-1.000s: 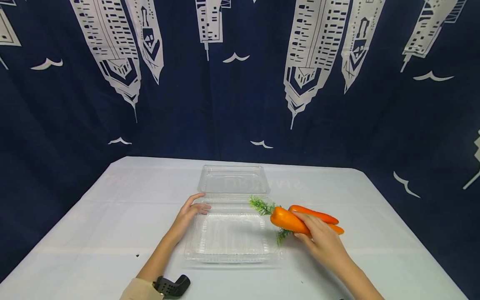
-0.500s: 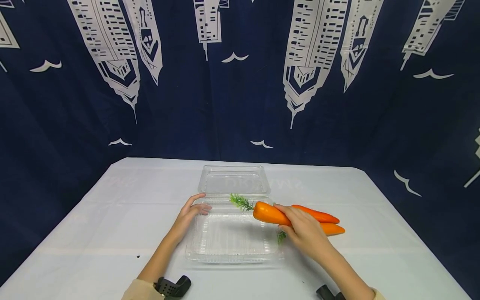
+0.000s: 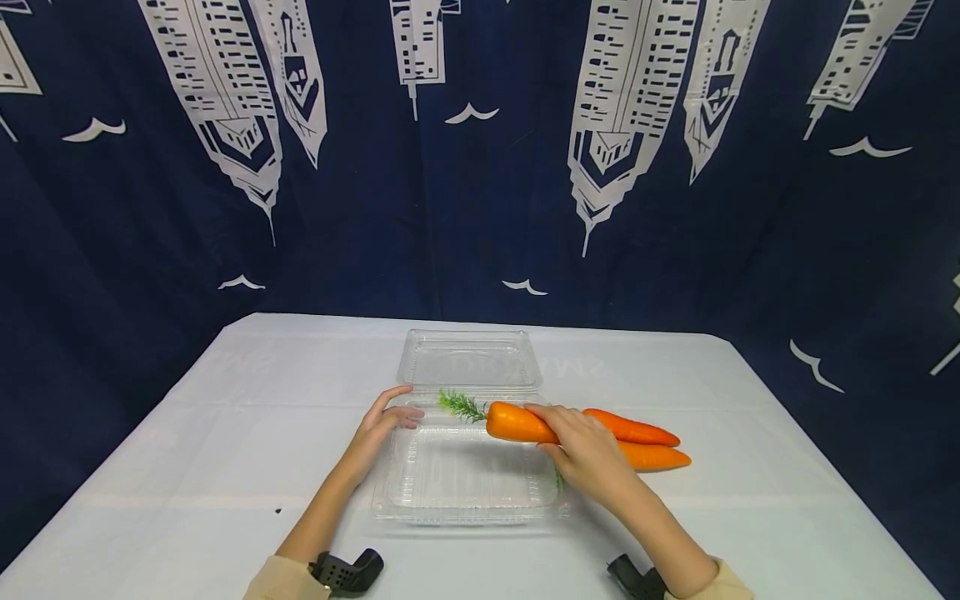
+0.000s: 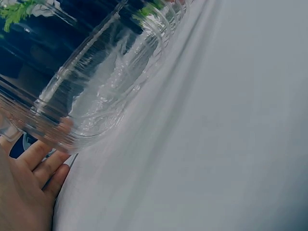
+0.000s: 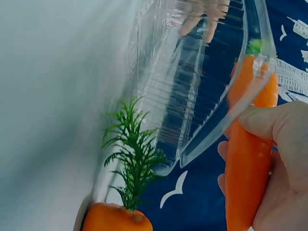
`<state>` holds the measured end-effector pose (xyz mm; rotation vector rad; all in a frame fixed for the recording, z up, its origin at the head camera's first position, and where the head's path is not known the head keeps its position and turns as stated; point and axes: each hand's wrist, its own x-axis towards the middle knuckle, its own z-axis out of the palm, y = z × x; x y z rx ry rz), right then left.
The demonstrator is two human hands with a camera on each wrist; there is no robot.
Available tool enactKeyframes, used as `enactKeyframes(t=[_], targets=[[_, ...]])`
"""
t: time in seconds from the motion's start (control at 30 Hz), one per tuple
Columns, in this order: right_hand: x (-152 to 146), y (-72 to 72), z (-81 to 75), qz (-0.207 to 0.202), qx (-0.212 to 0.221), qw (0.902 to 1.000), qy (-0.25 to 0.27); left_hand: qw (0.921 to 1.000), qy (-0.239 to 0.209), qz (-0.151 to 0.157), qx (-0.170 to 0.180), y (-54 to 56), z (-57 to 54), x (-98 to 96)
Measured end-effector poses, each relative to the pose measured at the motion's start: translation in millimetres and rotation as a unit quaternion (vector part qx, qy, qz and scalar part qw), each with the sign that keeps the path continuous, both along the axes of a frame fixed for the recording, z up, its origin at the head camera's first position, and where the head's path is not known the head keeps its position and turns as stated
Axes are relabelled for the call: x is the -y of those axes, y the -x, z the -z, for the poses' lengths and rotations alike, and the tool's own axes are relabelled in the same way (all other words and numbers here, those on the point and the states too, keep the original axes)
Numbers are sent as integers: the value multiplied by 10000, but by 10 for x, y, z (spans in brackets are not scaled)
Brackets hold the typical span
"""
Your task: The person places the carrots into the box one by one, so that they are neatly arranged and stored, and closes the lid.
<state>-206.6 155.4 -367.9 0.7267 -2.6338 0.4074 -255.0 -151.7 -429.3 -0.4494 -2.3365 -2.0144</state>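
My right hand [image 3: 588, 458] grips an orange carrot [image 3: 516, 422] with a green leafy top, tilted above the right side of a clear plastic clamshell container [image 3: 468, 518]. The right wrist view shows thumb and fingers wrapped round this carrot [image 5: 248, 178], its thick leafy end pointing away. My left hand [image 3: 375, 429] touches the container's back left side, fingers fairly straight; in the left wrist view they lie against the clear wall [image 4: 96, 91]. The container's lid [image 3: 468, 358] is folded back, away from me.
Right of the container, partly behind my right hand, lie two more carrots, a redder one [image 3: 637, 429] and an orange one [image 3: 655, 457]. A white cloth covers the table [image 3: 202, 467]. A dark blue curtain [image 3: 480, 208] with white building prints hangs behind it.
My right hand has moved left with the carrot, bringing its leafy end over the container's hinge area. The left hand and the two other carrots stay where they were.
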Motion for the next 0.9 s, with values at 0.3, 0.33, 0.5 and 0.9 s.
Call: enactKeyframes(t=[0.3,0.33,0.5,0.9], targets=[[94,45,18,-47,142,9999,10,10000,33,32,-37,-42,-63,-18],[104,51,19,-53,172,9998,17,10000,17,25,-21,-23,-35,-10],[168,88,23,-104,334,9994,59,10000,30,-23,-25,58,92,14],[354,183,69,-271,529,9982,58,9992,38,-322,246,62,114,9]])
